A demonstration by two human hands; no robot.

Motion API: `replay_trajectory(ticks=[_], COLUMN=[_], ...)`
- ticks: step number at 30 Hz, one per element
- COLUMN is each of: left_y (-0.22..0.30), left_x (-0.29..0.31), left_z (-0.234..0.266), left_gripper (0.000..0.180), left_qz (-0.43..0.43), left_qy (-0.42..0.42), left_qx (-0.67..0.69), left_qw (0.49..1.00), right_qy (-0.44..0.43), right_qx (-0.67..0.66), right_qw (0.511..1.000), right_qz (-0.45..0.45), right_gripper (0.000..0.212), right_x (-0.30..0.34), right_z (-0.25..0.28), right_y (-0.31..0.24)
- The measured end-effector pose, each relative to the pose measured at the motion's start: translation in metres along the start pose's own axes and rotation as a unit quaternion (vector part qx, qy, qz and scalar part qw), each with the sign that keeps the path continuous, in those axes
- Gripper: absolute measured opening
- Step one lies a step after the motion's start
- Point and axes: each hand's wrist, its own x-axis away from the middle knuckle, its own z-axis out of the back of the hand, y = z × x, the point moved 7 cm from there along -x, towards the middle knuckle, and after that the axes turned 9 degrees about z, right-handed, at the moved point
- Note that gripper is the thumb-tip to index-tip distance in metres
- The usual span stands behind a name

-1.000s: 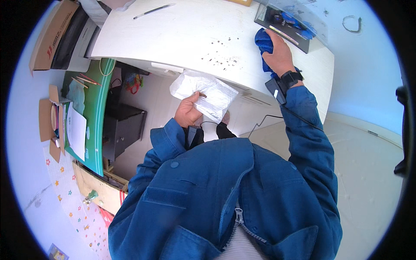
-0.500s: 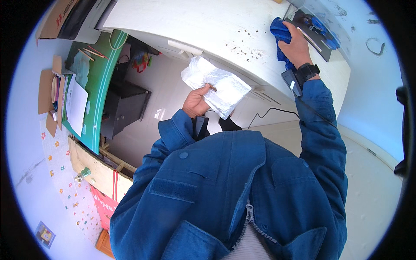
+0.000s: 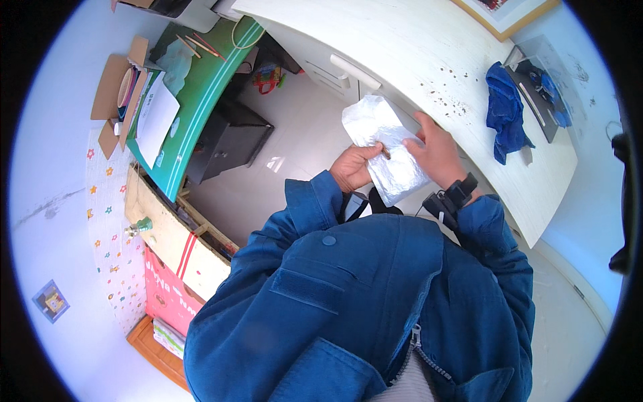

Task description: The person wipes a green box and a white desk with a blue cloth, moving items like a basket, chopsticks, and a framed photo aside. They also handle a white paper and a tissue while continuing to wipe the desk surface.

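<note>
1. Spilling open at the far left, a cardboard box (image 3: pixel 110 84) has its flaps splayed, with papers and a white sheet (image 3: pixel 156 120) beside it.
2. Next comes a green table (image 3: pixel 201 87) with pale stripes along its edge; pencils (image 3: pixel 209 46) lie near its far end.
3. A black cabinet (image 3: pixel 234 137) stands on the floor just right of the table.
4. The left hand (image 3: pixel 355 169) is closed on a silver packet (image 3: pixel 398 171), its thumb on top, near the packet's left side.
5. The packet is up in front of the jacket, in the air between the hands, near the desk's front edge. A small brown patch shows beside the left thumb, too small for me to be sure what it is.
6. The right hand (image 3: pixel 435 151) is at the packet's right side, thumb and forefinger apart; I cannot tell whether it grips. A dark band (image 3: pixel 462 189) circles its wrist.
7. Beyond is a white desk (image 3: pixel 375 40), with dark specks (image 3: pixel 450 94) scattered on its top.
8. Right of the specks lies a crumpled blue cloth (image 3: pixel 504 107), near a wood-edged frame (image 3: pixel 530 22).
</note>
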Motion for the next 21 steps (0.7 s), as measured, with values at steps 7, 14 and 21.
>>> replay_trajectory(ticks=[7,14,21], left_y=[-0.009,-0.007,-0.01], left_x=[0.001,-0.006,-0.023], left_z=[-0.012,0.007,0.01], left_gripper=[0.031,0.032,0.023], left_qz=[-0.01,-0.043,-0.03], left_qy=[0.012,0.102,0.069], left_qx=[-0.029,-0.028,-0.04], left_qw=[0.999,0.993,0.996], right_qy=[0.058,0.235,0.192], right_qx=[0.006,0.205,0.366], right_qw=[0.998,0.936,0.908], right_qz=[0.003,0.163,-0.062], right_gripper=[0.027,0.024,0.068], right_x=[0.005,0.031,0.013], right_z=[-0.003,0.074,0.141], right_y=[0.016,-0.016,0.074])
